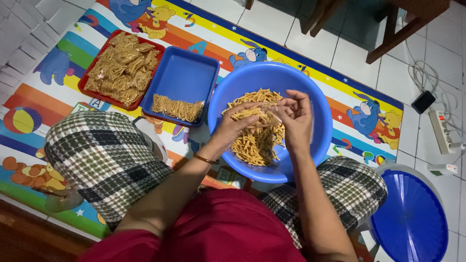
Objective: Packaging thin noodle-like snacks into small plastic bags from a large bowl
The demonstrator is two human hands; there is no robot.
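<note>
- Your left hand (232, 127) hangs over the blue basin (318, 104), fingers curled round a bunch of yellow snack sticks (257, 140) and pressing them toward the small clear plastic bag (269, 114)
- Your right hand (296, 116) pinches the rim of that bag between thumb and fingertips; hold the mouth wider, as judged from here it looks narrow for the bunch going in
- Keep both hands low over the basin, so any stick that slips falls back on the heap and not onto the colourful play mat (58, 97)
- Feed the sticks in lengthways and gently; they look thin and brittle, and would likely snap under a squeeze
- The sticks are slim, pale orange-yellow and short, lying in a loose heap across the basin floor, just below your hands
- The bag is thin and see-through, so its edges are hard to make out against the heap
- On your left, the blue tray (187, 73) holds one filled packet (177, 107), and the red tray (92, 73) beside it is heaped with more packets
</note>
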